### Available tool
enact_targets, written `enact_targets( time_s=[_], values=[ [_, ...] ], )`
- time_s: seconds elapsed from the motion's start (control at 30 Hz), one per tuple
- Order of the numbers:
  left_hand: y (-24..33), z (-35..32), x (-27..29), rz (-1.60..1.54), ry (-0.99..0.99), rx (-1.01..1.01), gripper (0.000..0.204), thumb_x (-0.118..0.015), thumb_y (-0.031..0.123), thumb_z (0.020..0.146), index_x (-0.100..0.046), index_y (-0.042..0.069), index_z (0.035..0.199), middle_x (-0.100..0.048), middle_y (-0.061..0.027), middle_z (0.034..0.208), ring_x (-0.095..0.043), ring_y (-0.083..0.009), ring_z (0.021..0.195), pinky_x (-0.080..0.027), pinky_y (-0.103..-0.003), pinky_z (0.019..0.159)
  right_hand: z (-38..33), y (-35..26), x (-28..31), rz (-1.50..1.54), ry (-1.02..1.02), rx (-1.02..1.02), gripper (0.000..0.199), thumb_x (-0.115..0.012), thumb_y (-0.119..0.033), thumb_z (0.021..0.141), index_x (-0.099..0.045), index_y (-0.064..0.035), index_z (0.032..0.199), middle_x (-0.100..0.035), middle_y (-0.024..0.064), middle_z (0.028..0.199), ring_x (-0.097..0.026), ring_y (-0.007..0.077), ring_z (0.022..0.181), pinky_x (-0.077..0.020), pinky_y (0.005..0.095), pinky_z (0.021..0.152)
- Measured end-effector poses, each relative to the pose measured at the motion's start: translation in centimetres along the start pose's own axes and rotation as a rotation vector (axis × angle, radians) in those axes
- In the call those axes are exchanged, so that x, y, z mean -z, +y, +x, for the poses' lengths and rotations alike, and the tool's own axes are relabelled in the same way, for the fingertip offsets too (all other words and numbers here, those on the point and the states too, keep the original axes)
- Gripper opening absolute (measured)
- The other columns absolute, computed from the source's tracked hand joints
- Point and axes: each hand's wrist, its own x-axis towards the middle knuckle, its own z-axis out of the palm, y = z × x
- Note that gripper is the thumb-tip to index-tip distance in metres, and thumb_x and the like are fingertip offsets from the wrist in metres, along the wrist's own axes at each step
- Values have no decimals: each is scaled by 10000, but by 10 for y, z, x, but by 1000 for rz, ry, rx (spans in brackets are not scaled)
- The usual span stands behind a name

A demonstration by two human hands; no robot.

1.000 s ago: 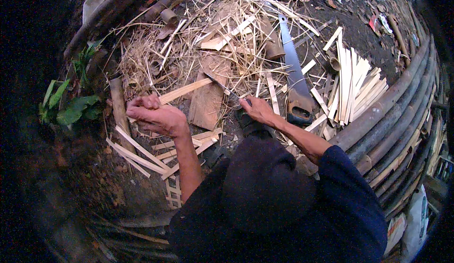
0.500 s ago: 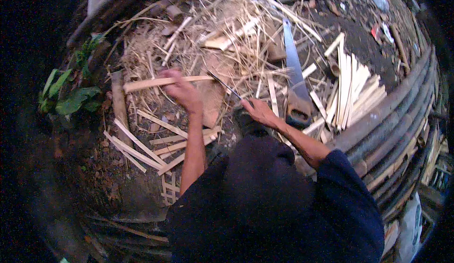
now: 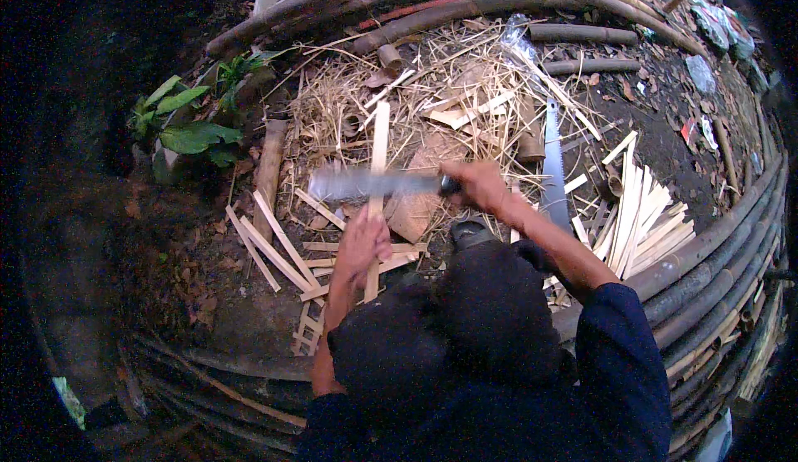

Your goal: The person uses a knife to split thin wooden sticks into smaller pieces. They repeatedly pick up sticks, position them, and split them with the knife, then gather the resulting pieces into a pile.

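One pale bamboo slat (image 3: 381,138) sits in the curled fingers of the left hand (image 3: 362,244), just left of a wooden board (image 3: 413,214), as the right hand (image 3: 476,187), wrapped around a broad knife's (image 3: 342,184) handle, holds its blurred blade across the slat.

Saw (image 3: 554,163): metal blade, semi-gloss. L of saw: strip (image 3: 380,142), smooth wd; knife (image 3: 347,184), metal; plank (image 3: 418,208), matt wd. Above-L: glossy plastic (image 3: 517,36).
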Motion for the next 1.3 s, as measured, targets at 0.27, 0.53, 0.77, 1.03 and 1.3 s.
enact_targets(
  time_s=[0.27, 0.53, 0.77, 1.03, 1.3],
  values=[
    [-3, -33, 2, -128, -65, 29, 355, -385, 194, 999, -301, 100, 1330, -327, 23, 596, -287, -62, 437, -328, -224, 411, -17, -23, 30, 168, 206, 8, 339, -747, -237, 676, -587, -166, 965, -637, 111, 728, -645, 290, 682, -502, 375, 592],
    [-19, -64, 3, 96, 96, -158, 352, -411, 238, 998, -499, 29, 1266, -419, 12, 627, -397, -61, 504, -380, -226, 474, 12, 38, 70, 3, 284, -383, 362, -683, -385, 755, -607, -132, 1003, -653, 190, 796, -644, 372, 743, -513, 447, 644],
    [-7, -29, -7, 348, 371, -90, 267, -514, 230, 941, -565, -27, 890, -487, -24, 589, -486, -80, 496, -394, -261, 439, -30, -46, 26, -120, 8, -1, 298, -738, -254, 689, -572, -161, 919, -608, 107, 667, -618, 319, 624, -472, 396, 549],
    [-31, -65, -9, 788, 448, -280, 262, -570, 222, 894, -594, 3, 752, -533, -38, 543, -518, -112, 515, -407, -322, 496, 9, 30, 42, -43, 209, -488, 394, -701, -418, 728, -613, -144, 996, -676, 131, 823, -659, 325, 735, -531, 425, 643],
    [-35, -27, -4, 1018, 576, -530, 281, -579, 264, 881, -565, -5, 803, -548, -198, 608, -562, -395, 601, -411, -439, 567, -18, -10, 5, -149, -27, -85, 331, -686, -400, 716, -603, -250, 1000, -665, 75, 759, -664, 296, 708, -504, 451, 562]
  ],
)
